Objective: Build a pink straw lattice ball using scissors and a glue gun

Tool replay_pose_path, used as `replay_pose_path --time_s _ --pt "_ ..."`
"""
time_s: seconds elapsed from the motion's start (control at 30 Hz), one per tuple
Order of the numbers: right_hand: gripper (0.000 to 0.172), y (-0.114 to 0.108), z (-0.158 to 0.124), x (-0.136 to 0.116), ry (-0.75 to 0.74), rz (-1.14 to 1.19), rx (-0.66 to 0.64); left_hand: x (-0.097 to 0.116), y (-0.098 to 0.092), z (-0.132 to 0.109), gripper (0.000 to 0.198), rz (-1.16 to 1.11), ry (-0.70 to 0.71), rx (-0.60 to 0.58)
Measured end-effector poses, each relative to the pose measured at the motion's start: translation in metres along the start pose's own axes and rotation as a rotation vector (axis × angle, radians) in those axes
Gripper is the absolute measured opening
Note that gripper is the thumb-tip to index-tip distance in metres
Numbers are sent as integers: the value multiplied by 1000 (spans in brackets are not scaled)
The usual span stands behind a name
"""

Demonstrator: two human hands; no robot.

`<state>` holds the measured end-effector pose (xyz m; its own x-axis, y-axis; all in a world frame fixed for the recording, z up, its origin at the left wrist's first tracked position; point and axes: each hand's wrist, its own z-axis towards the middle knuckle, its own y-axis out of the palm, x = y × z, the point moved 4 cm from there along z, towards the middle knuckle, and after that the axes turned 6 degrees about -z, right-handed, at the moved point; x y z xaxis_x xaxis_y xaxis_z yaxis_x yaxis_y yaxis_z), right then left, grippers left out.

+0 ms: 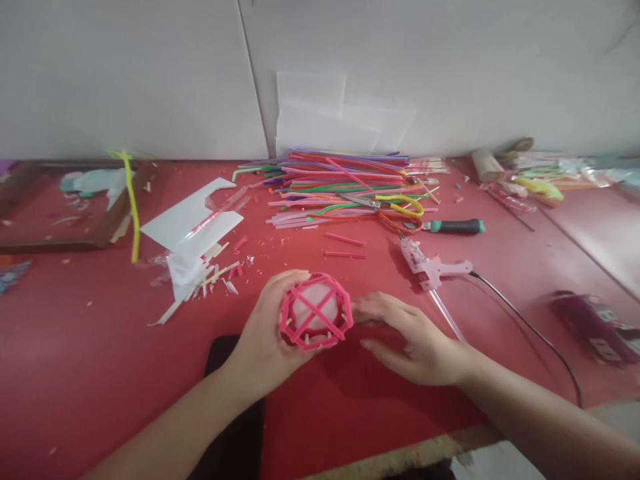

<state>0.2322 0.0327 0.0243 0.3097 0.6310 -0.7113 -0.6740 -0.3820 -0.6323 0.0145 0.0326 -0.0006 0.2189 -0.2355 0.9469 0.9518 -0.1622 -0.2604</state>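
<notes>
My left hand [273, 320] is wrapped round a small pink craft basket [317, 311] and holds it above the red table. Its rim is many-sided, two pink strips cross over the opening, and short pale sticks show around the inside. Something whitish lies behind the crossed strips. Close to the basket's right side is my right hand [407, 337], fingers apart and slightly curled, with nothing visible in it. Beyond that hand, a pink glue gun [425, 263] with a clear glue stick [447, 315] rests on the table.
Behind the hands lie a bundle of coloured pipe cleaners [345, 177], scissors [370, 201] and a dark-handled tool [457, 227]. Two pink pieces [345, 255] lie nearer. Cut white paper [187, 217] and scraps are left. A black cord [530, 327] and purple pouch [597, 327] are right.
</notes>
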Motion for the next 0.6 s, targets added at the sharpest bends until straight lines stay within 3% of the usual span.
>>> replay_pose_path --time_s 0.13,0.2,0.27,0.37,0.43,0.53,0.6 --pt "34 -7 3 0 -17 -144 59 0 2 0 75 44 15 -8" --pt "27 -25 -2 4 -5 -340 144 0 3 0 76 58 26 -13" --pt "22 -56 -15 19 153 -549 250 0 3 0 76 73 40 -28" --pt "34 -101 -46 56 416 -816 205 0 3 -2 80 81 62 -47" --pt "46 -117 -64 79 438 -885 98 1 2 -2 80 75 66 -49" --pt "63 -121 -75 99 428 -872 76 3 1 -1 76 59 63 -29" --pt "62 -116 -72 100 416 -839 101 4 0 0 70 19 40 -4"
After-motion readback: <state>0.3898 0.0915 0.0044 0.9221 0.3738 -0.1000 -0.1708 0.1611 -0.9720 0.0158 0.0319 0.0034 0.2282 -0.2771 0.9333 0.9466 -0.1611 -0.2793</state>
